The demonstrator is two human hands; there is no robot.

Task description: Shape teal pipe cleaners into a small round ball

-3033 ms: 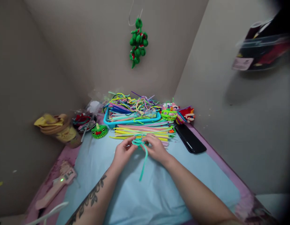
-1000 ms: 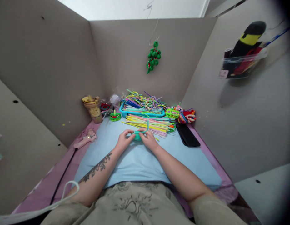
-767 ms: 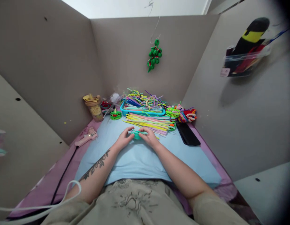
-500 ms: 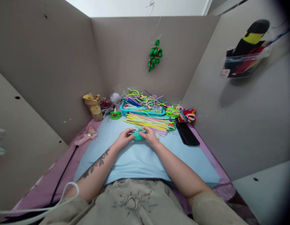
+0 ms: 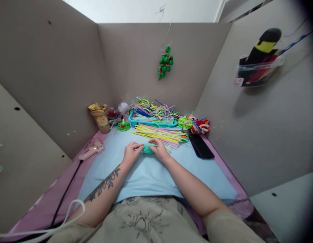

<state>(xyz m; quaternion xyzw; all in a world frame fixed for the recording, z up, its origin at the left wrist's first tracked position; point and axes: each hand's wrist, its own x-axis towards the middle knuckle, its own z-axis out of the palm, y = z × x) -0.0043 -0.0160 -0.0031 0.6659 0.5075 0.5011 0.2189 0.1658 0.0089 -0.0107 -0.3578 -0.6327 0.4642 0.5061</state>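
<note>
Gripping teal pipe-cleaner coil (image 5: 147, 148) with left hand (image 5: 131, 154), right hand (image 5: 159, 150)

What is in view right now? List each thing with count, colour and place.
coiled teal pipe cleaner piece: one, teal, between both hands on the sheet
light blue sheet: one, covering the pink table
loose straight pipe cleaners: many, mixed yellow and pink, behind the hands
blue plastic tray: one, holding tangled multicoloured pipe cleaners
black flat phone: one, right of the sheet
pink glue gun: one, left edge
green round figure: one, left of tray
hanging green ornament: one, back wall
left hand: fingers pinching the piece
right hand: fingers pinching the piece
</note>
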